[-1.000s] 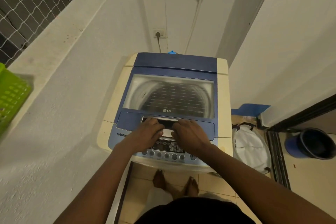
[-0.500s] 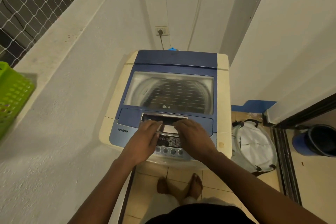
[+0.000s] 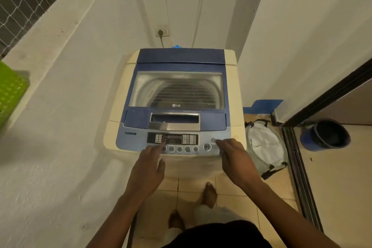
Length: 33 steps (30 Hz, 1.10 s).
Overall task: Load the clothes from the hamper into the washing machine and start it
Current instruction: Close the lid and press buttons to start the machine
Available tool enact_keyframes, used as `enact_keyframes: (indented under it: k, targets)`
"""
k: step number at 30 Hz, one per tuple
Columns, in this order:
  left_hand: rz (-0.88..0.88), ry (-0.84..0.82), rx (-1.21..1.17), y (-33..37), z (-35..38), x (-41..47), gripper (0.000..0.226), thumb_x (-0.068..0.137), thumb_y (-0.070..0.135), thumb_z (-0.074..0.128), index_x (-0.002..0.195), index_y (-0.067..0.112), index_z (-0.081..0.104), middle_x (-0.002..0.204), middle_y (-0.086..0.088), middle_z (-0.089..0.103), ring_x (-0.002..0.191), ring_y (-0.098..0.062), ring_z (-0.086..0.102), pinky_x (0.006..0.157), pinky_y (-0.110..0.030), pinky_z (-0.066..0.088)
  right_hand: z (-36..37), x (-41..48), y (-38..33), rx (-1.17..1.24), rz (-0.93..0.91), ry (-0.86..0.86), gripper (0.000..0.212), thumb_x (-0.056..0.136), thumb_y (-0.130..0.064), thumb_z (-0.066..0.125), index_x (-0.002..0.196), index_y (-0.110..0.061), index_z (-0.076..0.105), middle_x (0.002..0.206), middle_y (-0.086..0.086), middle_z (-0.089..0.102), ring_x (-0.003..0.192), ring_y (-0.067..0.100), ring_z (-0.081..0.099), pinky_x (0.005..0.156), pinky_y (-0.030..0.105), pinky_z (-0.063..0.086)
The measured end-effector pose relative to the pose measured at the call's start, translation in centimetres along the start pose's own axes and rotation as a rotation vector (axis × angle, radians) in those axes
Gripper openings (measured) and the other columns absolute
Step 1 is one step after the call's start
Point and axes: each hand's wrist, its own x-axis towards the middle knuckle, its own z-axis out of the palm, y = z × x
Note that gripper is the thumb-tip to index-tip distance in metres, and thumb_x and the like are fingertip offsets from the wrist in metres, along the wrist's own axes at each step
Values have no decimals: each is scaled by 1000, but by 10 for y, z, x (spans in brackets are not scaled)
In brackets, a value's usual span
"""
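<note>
Blue-and-cream top-load washing machine (image 3: 231, 78) at centre, glass lid (image 3: 136, 117) shut, white mesh hamper (image 3: 263, 147) on floor to its right; left hand (image 3: 148, 167) & right hand (image 3: 235, 157) have left the lid handle, empty, fingers outstretched on near round panel buttons (image 3: 187, 149), so prob. starting the wash.

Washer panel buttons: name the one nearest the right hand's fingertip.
The pale round button farthest right, above-right of the play/pause button; the index fingertip of the right hand reaches its edge. The other buttons lie farther left.
</note>
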Motion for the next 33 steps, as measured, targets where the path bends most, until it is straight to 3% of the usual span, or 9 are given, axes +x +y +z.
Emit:
enact_keyframes:
  k: [6,16,21,25,29,33]
  targets:
    - [4,-8,-19,-4,2,-20,60,99,24,62,155,28,42,131,-1,59,116,-17,61,88,-32,58,6,-4,-14,-168,11,-24,51,98,-11,53,147,-24,49,118,3,54,105,22,52,74,34,56]
    - [-59,-4,-6,-2,5,-28,56,99,30,59,153,33,43,130,3,57,118,-15,61,89,-39,62,4,-3,-24,-331,53,-143,71,87,-11,67,151,-22,40,130,4,46,110,21,50,75,32,58]
    - [-84,-25,31,1,5,-28,57,99,31,58,153,32,43,135,3,55,123,-15,58,92,-39,60,2,0,-16,-284,37,-147,73,87,-4,64,153,-24,40,129,1,46,111,18,49,72,32,60]
    - [-94,-30,46,3,5,-25,57,99,30,58,154,30,43,136,1,54,124,-16,58,93,-39,59,-3,-7,-2,-205,-1,-166,87,82,7,57,157,-30,36,134,-3,47,116,18,51,74,32,58]
    - [-102,-34,76,4,5,-21,56,100,29,58,153,29,43,134,0,55,122,-16,58,91,-37,59,-1,-13,0,-198,-18,-155,80,84,5,56,155,-30,40,141,-6,48,120,17,54,75,32,61]
    - [-100,-52,105,4,7,-19,58,100,32,59,155,31,40,134,0,54,122,-17,56,91,-36,59,-1,-11,-3,-189,-27,-135,68,89,-1,52,150,-28,46,136,-7,52,117,16,56,73,33,62]
